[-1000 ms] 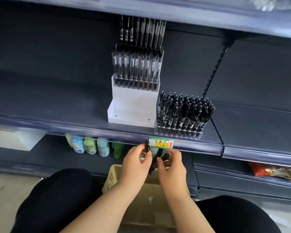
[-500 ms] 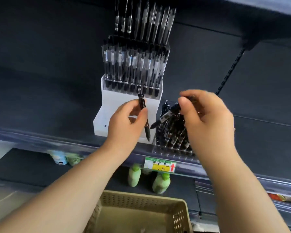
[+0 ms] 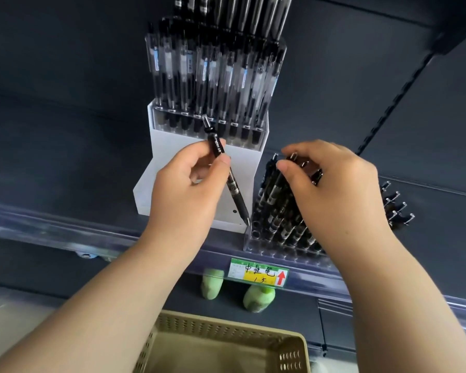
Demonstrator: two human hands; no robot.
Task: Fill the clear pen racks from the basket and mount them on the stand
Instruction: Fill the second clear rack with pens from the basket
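**A:** Head view: which step is this?

**B:** Filling, I'd say. The left hand [image 3: 183,189] pinches one black pen [image 3: 233,187] between thumb and fingers. It slants tip-down just in front of the white stand [image 3: 244,162]. The right hand [image 3: 334,189] curls thumb and fingers round the tops of the standing pens [image 3: 277,211] in the clear rack [image 3: 269,249].

**A:** Where's that rack?

**B:** On the shelf [image 3: 51,184], just beside the stand's right side, not yet mounted. The mounted racks [image 3: 215,74] higher on the stand look full.

**A:** So the next move?

**B:** Probably steering the left hand's pen, tip first, into a free hole. The rack's near-left corner and front row seem unfilled. The neighbouring pens crowd close, so it needs a straight drop.

**A:** Edges and room?

**B:** The rack sits close to the shelf's front lip, with the basket [image 3: 226,329] below, so a careless push could tip it forward. The mounted pens hang over the stand's lower step, which leaves little headroom there. The shelf lies open to the left of the stand.
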